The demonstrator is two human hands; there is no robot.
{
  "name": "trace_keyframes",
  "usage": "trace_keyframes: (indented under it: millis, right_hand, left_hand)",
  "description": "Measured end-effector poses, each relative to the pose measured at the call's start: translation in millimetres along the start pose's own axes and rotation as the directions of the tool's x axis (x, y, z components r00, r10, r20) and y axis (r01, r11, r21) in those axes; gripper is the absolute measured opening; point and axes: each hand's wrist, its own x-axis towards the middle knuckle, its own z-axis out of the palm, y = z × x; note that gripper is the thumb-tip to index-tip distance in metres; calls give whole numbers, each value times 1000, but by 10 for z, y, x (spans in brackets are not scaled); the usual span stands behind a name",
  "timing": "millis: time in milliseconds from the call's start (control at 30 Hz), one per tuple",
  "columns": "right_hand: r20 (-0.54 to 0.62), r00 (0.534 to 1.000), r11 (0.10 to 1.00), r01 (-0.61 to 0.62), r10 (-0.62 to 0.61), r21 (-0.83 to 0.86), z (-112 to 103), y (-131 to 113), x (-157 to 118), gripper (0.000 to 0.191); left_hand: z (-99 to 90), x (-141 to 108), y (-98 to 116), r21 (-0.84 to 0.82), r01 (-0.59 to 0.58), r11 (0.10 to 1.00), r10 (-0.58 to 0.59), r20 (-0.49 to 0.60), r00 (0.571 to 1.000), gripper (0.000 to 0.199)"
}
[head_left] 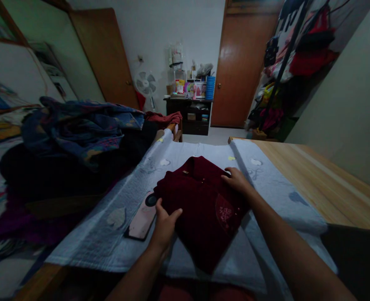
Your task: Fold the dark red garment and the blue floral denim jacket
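Note:
A dark maroon shirt (197, 200) lies folded on a light blue cloth (256, 238), its collar pointing away from me. Small buttons and a patch of pale pink embroidery show on its front. At the shirt's left edge is my left hand (167, 223), open, with thumb and forefinger spread apart against the fabric. My right hand (237, 180) rests on the upper right edge of the shirt, fingers stretched out and apart. Just left of my left hand, a pink phone (142, 219) with a round dark camera ring lies on the cloth.
A tall heap of dark and blue patterned clothes (78, 129) rises at the left. Bare wooden boards (322, 175) extend on the right. Farther back stand a white fan (146, 83), a dark cabinet (189, 117) and a brown door (235, 71). Bags and clothes hang at upper right.

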Motion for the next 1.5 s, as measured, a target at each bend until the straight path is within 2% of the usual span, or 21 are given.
trace_keyframes:
  millis: [67, 133, 200, 233, 300, 367, 400, 533, 633, 733, 867, 1033, 1167, 1333, 1400, 1500]
  right_hand:
    - [21, 999, 999, -38, 39, -14, 7, 96, 116, 33]
    - [124, 987, 993, -111, 105, 42, 26, 177, 196, 30]
    - [206, 967, 979, -173, 149, 104, 41, 238, 257, 31]
    - [242, 956, 970, -202, 166, 134, 45, 260, 284, 32]
    - [319, 928, 947, -263, 195, 186, 49, 288, 335, 35]
    - [407, 884, 907, -346, 230, 238, 47, 296, 377, 37]
    - [450, 858, 885, -389, 246, 257, 46, 293, 392, 38]
    - [580, 759, 791, -535, 295, 298, 26, 254, 411, 39]
    - [623, 717, 761, -581, 312, 288, -11, 219, 408, 39]
    - [661, 687, 730, -612, 301, 303, -52, 177, 400, 39]
    - [701, 653, 665, -662, 286, 346, -72, 109, 385, 39]
    - [742, 632, 591, -693, 223, 413, -24, 159, 398, 37]
    - [750, 621, 577, -707, 229, 409, 18, 272, 415, 37]
    - [698, 669, 613, -671, 255, 418, -7, 248, 344, 34]
    - [675, 695, 613, -652, 249, 446, -43, 188, 270, 31]
    - [656, 707, 596, -655, 264, 465, -103, 103, 127, 29]
  left_hand:
    - [25, -51, -7, -121, 35, 992, -38, -23, 999, 73]
    - [48, -71, 39, -178, 40, 983, -49, -45, 998, 63]
    - [58, -71, 115, -229, 121, 966, -127, -9, 992, 51]
    - [59, -68, 151, -248, 205, 947, -203, 35, 978, 44]
    - [60, -63, 192, -258, 401, 879, -375, 146, 916, 33]
    - [67, -58, 173, -254, 502, 827, -463, 201, 863, 31]
    - [74, -55, 142, -264, 494, 829, -456, 194, 869, 32]
    - [113, -29, -24, -346, 328, 879, -311, 106, 944, 48]
    - [133, 10, -101, -378, 246, 893, -240, 64, 969, 58]
    - [134, 65, -125, -414, 243, 877, -240, 58, 969, 54]
    - [94, 138, -115, -400, 335, 853, -328, 89, 941, 39]
    - [57, 177, -69, -367, 392, 844, -361, 153, 920, 40]
    - [112, 171, -107, -352, 312, 882, -275, 153, 949, 42]
    - [184, 194, -185, -388, 125, 913, -113, 53, 992, 55]
    - [191, 234, -157, -379, 99, 920, -87, 49, 995, 55]
    - [183, 333, -51, -352, 106, 930, -77, 97, 992, 53]
